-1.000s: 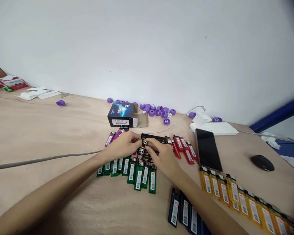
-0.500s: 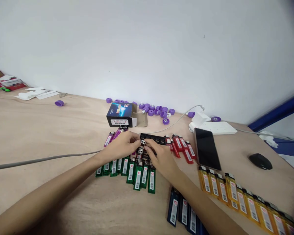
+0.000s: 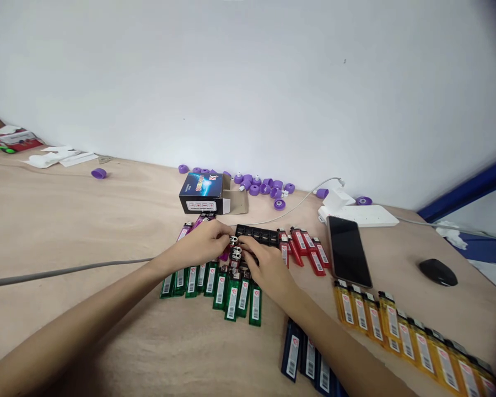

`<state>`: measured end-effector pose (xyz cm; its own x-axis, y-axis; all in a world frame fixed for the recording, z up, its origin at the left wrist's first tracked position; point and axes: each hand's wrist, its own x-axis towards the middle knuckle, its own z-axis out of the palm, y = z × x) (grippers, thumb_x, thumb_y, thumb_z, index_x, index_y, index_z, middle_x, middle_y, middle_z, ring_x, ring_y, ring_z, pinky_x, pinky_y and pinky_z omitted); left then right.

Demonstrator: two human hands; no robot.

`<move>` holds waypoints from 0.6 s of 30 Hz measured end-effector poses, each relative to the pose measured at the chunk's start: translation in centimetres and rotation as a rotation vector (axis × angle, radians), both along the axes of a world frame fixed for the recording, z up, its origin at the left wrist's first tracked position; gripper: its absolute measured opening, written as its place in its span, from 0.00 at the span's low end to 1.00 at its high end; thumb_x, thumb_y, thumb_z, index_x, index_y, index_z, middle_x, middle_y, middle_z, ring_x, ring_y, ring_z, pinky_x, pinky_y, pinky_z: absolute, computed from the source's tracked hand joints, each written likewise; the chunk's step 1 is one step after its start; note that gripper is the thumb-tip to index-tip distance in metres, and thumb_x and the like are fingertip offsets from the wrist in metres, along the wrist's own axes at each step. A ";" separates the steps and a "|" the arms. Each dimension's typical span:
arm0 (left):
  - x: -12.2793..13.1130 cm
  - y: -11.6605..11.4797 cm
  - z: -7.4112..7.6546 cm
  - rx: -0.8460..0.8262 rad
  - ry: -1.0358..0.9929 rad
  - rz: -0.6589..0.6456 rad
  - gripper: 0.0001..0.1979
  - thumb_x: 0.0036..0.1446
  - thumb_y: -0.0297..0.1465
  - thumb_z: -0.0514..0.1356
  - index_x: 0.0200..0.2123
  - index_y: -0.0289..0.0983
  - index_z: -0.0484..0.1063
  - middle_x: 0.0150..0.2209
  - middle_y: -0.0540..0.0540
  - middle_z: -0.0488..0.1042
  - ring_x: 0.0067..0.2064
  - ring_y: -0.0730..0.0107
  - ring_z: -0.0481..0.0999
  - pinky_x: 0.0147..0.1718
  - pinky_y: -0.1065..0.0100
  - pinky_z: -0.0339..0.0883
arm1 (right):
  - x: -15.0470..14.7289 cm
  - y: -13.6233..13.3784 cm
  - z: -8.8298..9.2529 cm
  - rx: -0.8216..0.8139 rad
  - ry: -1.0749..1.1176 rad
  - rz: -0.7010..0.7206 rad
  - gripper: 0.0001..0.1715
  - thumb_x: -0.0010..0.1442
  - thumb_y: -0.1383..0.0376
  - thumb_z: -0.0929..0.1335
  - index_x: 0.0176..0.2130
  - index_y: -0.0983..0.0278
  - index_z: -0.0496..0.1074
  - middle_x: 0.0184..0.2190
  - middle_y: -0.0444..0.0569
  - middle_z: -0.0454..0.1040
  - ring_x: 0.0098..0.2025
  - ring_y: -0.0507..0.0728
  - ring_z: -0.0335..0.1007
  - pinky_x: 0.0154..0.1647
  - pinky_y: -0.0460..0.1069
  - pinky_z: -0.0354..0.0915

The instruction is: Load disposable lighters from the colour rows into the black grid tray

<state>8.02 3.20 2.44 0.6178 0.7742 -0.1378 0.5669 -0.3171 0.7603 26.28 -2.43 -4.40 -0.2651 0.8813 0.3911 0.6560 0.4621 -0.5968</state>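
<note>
My left hand (image 3: pixel 204 242) pinches a lighter by its metal top (image 3: pixel 233 240), thumb and forefinger closed; its body is mostly hidden. Close by on the right, my right hand (image 3: pixel 268 267) has curled fingers at the near edge of a black slotted tray (image 3: pixel 261 234); what they grip, if anything, is hidden. Between the hands more metal lighter tops (image 3: pixel 236 253) show. Green lighters (image 3: pixel 231 298) lie in a row just below the hands. Purple lighters (image 3: pixel 186 230) lie partly behind my left hand, and red lighters (image 3: pixel 300 241) right of the tray.
Behind the hands stands an open printed box (image 3: pixel 201 193), with purple caps (image 3: pixel 265 188) along the wall. A phone (image 3: pixel 349 251), power strip (image 3: pixel 372 216) and mouse (image 3: pixel 438 272) are on the right. Yellow lighters (image 3: pixel 424 353) and blue lighters (image 3: pixel 292 350) lie nearer. A cable (image 3: pixel 66 273) crosses from the left.
My left hand has shifted slightly left with the lighter top in its fingers. My right hand has moved a little left too, and the gap between its thumb and forefinger looks wider.
</note>
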 end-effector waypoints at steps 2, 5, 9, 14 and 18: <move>-0.1 0.0 0.3 0.032 0.012 -0.006 0.14 0.58 0.26 0.50 0.27 0.36 0.74 0.24 0.49 0.73 0.25 0.69 0.70 0.25 0.70 0.60 | 0.0 0.0 0.0 -0.015 -0.003 -0.003 0.23 0.63 0.77 0.64 0.55 0.62 0.71 0.44 0.50 0.83 0.44 0.61 0.82 0.43 0.53 0.74; -0.1 -0.1 0.6 0.069 0.022 -0.018 0.13 0.57 0.24 0.50 0.24 0.36 0.71 0.21 0.52 0.69 0.23 0.71 0.66 0.23 0.71 0.56 | 0.1 0.1 -0.1 -0.037 -0.006 -0.009 0.23 0.62 0.78 0.64 0.54 0.62 0.71 0.44 0.50 0.83 0.44 0.61 0.82 0.45 0.53 0.74; 0.0 -0.4 0.8 0.088 0.014 -0.041 0.13 0.57 0.23 0.50 0.25 0.35 0.72 0.22 0.51 0.71 0.23 0.72 0.67 0.23 0.72 0.56 | 0.3 0.2 -0.3 -0.065 -0.027 0.000 0.21 0.62 0.77 0.65 0.51 0.62 0.72 0.42 0.50 0.83 0.44 0.61 0.82 0.43 0.53 0.73; 0.1 -0.5 0.5 0.105 0.007 -0.049 0.14 0.57 0.21 0.49 0.25 0.35 0.72 0.23 0.51 0.73 0.24 0.73 0.69 0.23 0.73 0.56 | 0.6 0.5 -0.3 -0.090 -0.057 0.027 0.20 0.62 0.76 0.65 0.52 0.60 0.71 0.41 0.49 0.83 0.43 0.61 0.81 0.42 0.52 0.72; 0.1 -0.4 0.0 0.121 0.016 -0.045 0.14 0.57 0.22 0.49 0.24 0.36 0.70 0.21 0.52 0.72 0.23 0.73 0.69 0.23 0.73 0.55 | 0.6 0.4 0.0 -0.105 -0.058 0.027 0.17 0.65 0.75 0.64 0.51 0.61 0.71 0.42 0.51 0.82 0.45 0.60 0.80 0.44 0.52 0.71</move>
